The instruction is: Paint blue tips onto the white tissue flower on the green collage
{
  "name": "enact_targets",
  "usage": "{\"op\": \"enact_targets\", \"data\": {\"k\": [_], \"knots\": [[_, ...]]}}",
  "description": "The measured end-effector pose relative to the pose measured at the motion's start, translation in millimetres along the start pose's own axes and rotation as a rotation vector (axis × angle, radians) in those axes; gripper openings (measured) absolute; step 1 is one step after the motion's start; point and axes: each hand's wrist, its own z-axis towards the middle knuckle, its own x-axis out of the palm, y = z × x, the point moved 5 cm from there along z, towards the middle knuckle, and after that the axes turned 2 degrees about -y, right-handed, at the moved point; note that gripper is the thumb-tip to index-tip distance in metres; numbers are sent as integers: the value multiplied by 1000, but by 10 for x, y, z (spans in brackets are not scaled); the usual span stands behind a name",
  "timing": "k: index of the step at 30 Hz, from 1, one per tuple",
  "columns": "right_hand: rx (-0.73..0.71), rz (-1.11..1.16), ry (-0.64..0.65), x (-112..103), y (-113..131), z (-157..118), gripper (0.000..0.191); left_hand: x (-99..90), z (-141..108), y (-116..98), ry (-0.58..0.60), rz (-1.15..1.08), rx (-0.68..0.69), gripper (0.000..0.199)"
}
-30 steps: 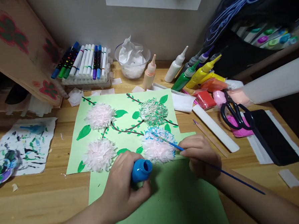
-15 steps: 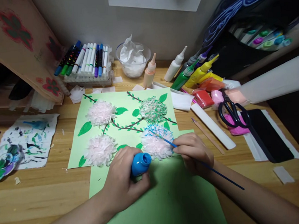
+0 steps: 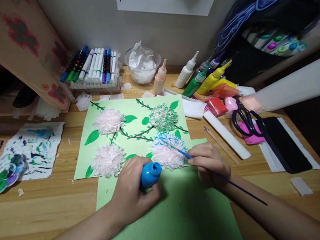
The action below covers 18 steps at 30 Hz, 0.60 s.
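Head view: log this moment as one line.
left hand: holds uncapped blue bottle | right hand: holds paintbrush, tip at lower-right flower | flower: blue along upper part, pink below

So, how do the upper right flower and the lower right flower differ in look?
The upper right flower has green across most of it; the lower right flower has blue mainly along its top and right side, with pale pink elsewhere. The brush in the right hand is over the lower right flower, not the upper right flower. Both have ruffled petals.
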Motion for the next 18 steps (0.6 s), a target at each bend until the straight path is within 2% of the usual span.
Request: {"op": "enact_targets", "data": {"k": [10,18], "knots": [[-28,19,-28,-8,2,-37,20,-1,0,-10,-6,13,9,16],[21,69,-36,2,-48,-83,20,-3,-23,-3,-14,21,8,17]]}}
